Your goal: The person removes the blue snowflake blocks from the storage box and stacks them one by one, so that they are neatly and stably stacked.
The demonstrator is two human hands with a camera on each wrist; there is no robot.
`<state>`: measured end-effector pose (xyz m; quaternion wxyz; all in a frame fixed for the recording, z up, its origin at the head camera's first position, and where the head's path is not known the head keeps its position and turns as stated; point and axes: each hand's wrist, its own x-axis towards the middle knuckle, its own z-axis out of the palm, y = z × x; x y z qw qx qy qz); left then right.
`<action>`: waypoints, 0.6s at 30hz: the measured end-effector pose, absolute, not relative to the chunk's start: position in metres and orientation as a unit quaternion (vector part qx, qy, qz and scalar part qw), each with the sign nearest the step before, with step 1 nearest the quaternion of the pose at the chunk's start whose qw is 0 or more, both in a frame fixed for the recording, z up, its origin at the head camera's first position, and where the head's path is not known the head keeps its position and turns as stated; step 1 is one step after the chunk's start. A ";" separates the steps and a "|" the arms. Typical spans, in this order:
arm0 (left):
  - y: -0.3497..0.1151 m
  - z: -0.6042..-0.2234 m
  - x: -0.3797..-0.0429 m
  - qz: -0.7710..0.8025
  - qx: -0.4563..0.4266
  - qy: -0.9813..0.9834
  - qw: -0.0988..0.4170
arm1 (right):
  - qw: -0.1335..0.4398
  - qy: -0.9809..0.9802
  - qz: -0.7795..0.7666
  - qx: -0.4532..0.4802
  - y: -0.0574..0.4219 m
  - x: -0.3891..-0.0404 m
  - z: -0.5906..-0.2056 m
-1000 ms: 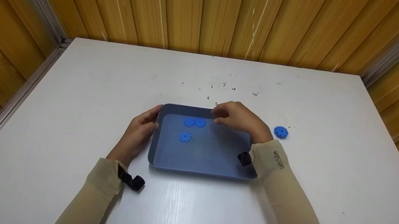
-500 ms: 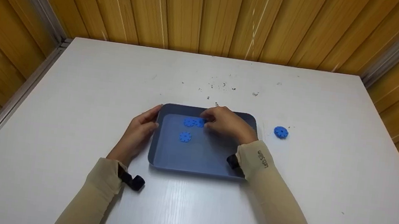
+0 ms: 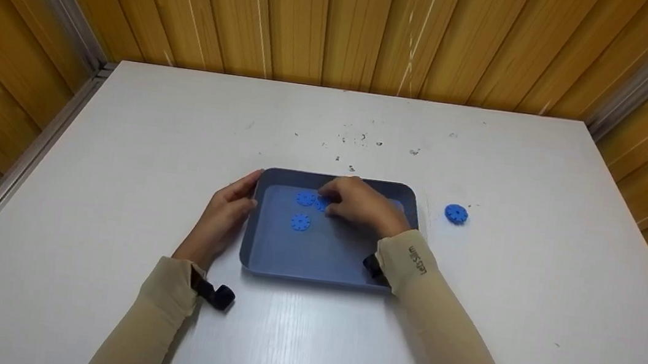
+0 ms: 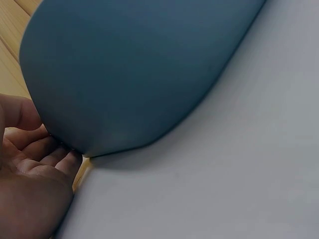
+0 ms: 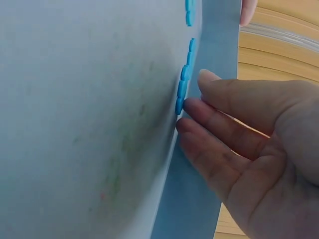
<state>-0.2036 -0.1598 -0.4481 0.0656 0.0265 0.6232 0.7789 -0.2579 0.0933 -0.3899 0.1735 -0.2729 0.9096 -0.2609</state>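
Note:
My left hand (image 3: 225,210) grips the left side of a blue-grey tray (image 3: 326,263), its thumb at the rim; in the left wrist view the fingers meet the tray wall (image 4: 124,89) near its corner. My right hand (image 3: 358,205) reaches down inside the tray, fingertips right at a notched blue plastic disc (image 3: 320,204) that they partly hide. Thumb and fingers stand apart beside that row of discs (image 5: 183,79) in the right wrist view. A second notched disc (image 3: 305,199) lies just left of it, and a third disc (image 3: 300,222) lies nearer the front.
Right of the tray, another notched blue disc (image 3: 456,214), looking thicker, lies on the white table (image 3: 534,282). Wood-look panels (image 3: 355,25) rise behind the table and at both sides. Small dark marks (image 3: 379,144) dot the tabletop beyond the tray.
My right hand has moved left and down from the tray's far right part onto the blue disc, which appears shifted slightly toward the front. The left hand and tray have stayed put.

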 end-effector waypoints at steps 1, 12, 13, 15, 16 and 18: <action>-0.160 -0.448 -0.204 0.779 0.026 0.623 0.066 | 0.171 0.909 -0.260 -0.277 0.093 -0.258 -0.391; -0.160 -0.449 -0.204 0.775 0.022 0.627 0.068 | 0.171 0.907 -0.236 -0.304 0.094 -0.257 -0.395; -0.160 -0.449 -0.204 0.775 0.023 0.627 0.068 | 0.175 0.907 -0.236 -0.304 0.095 -0.257 -0.394; -0.161 -0.449 -0.204 0.774 0.026 0.628 0.069 | 0.180 0.906 -0.233 -0.304 0.096 -0.256 -0.393; -0.161 -0.449 -0.204 0.773 0.027 0.630 0.069 | 0.183 0.906 -0.233 -0.304 0.097 -0.256 -0.392; -0.161 -0.449 -0.204 0.774 0.027 0.628 0.069 | 0.182 0.904 -0.232 -0.309 0.098 -0.255 -0.391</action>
